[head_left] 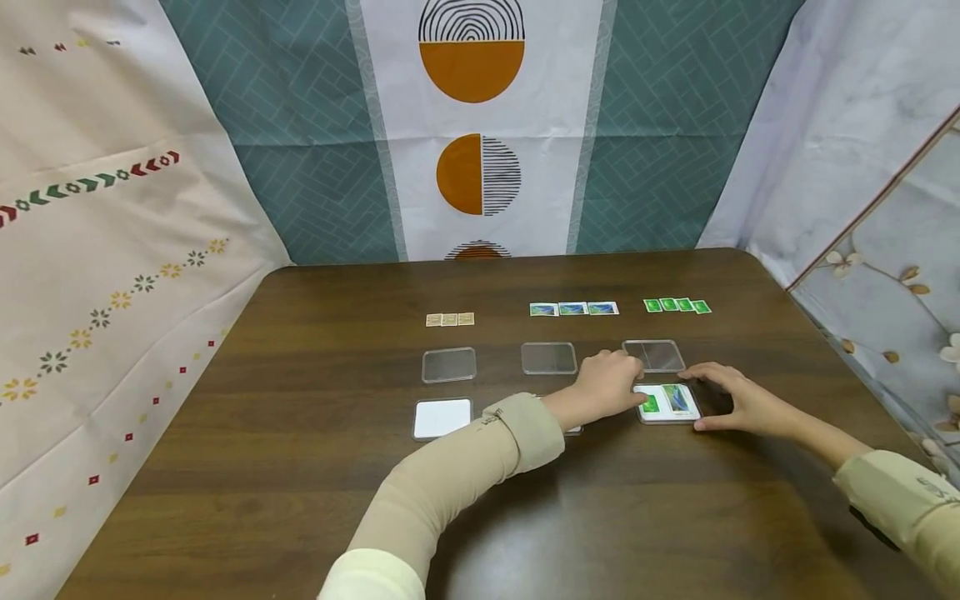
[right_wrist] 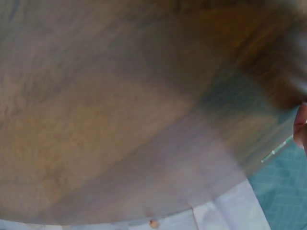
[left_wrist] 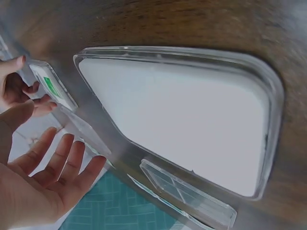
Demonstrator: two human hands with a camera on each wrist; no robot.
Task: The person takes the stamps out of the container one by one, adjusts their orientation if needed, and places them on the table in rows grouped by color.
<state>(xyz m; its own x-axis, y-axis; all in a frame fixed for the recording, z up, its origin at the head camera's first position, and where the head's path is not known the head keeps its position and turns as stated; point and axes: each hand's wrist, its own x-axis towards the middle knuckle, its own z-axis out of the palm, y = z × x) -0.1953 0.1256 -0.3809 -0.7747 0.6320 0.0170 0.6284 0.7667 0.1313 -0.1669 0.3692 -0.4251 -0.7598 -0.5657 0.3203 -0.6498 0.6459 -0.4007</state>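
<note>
A shallow clear case point(head_left: 667, 422) holds a white card bearing a green stamp point(head_left: 650, 404) and a blue stamp point(head_left: 677, 398). My left hand point(head_left: 607, 383) is at its left side, thumb beside the green stamp; the left wrist view shows those fingers point(left_wrist: 72, 160) spread and loosely bent, pinching nothing. On the case's right side, my right hand point(head_left: 738, 404) holds the edges between thumb and fingers. A second white card in a clear case point(left_wrist: 182, 120) fills the left wrist view; my left forearm mostly hides it in the head view. The right wrist view catches only a fingertip point(right_wrist: 301, 127).
Another white card point(head_left: 442, 417) lies in a clear case at left. Behind stand three clear lids or trays: left point(head_left: 448, 365), middle point(head_left: 549, 358), right point(head_left: 656, 356). Farther back lie tan stamps point(head_left: 450, 319), blue stamps point(head_left: 573, 308) and several green stamps point(head_left: 677, 306) on the brown table point(head_left: 300, 467).
</note>
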